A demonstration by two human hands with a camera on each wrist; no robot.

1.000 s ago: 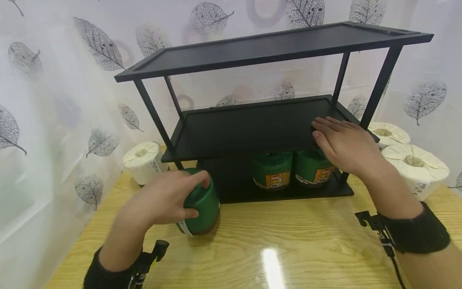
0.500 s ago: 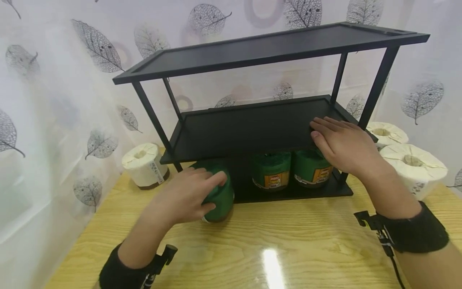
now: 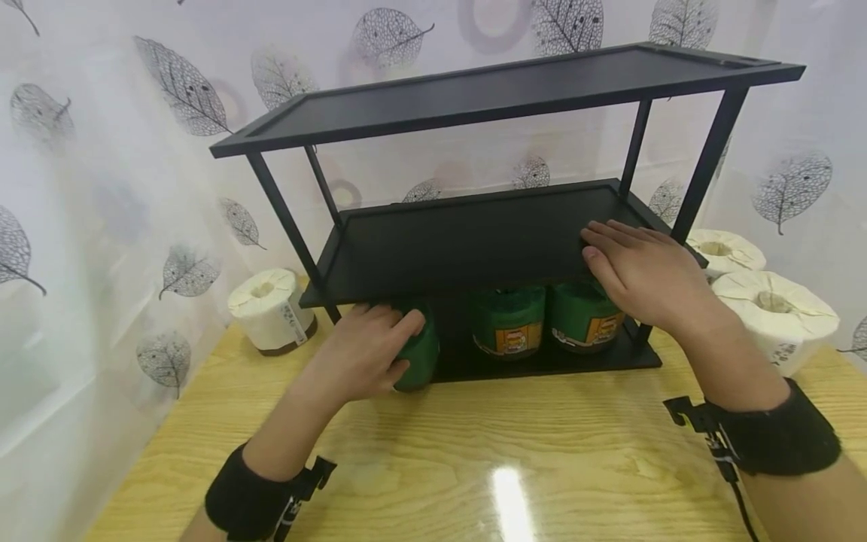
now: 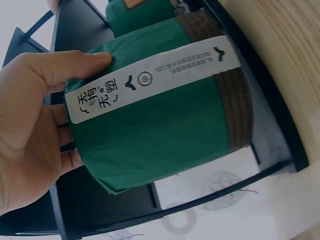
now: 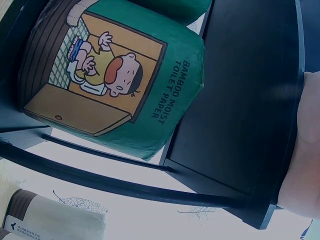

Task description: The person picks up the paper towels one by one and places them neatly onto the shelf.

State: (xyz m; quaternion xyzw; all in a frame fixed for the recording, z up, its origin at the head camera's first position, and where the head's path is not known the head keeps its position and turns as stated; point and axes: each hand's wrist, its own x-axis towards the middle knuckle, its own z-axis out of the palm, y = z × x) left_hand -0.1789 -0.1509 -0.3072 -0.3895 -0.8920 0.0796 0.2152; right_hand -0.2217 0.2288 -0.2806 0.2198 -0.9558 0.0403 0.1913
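Observation:
My left hand [image 3: 369, 350] holds a green-wrapped toilet paper roll [image 3: 421, 354] by its top, under the left part of the middle board. The left wrist view shows the thumb on the wrapper and fingers behind the roll [image 4: 160, 125], with its white label strip and brown lower band. My right hand [image 3: 646, 275] rests with fingers extended on the right front of the black rack's middle board [image 3: 467, 245]. Below that hand, two more green toilet paper rolls stand side by side on the lowest board, one in the centre [image 3: 509, 320] and one at the right [image 3: 584, 320].
The rack's top board [image 3: 515, 86] spans above on thin black posts. A white-wrapped roll [image 3: 267, 316] stands left of the rack. Two more, a farther one [image 3: 728, 252] and a nearer one [image 3: 775, 312], stand at its right. Wooden table [image 3: 474, 444] lies in front.
My left hand has carried the green roll from the table front, rightward and away from me, to under the middle board at the rack's left. The right hand has stayed in place.

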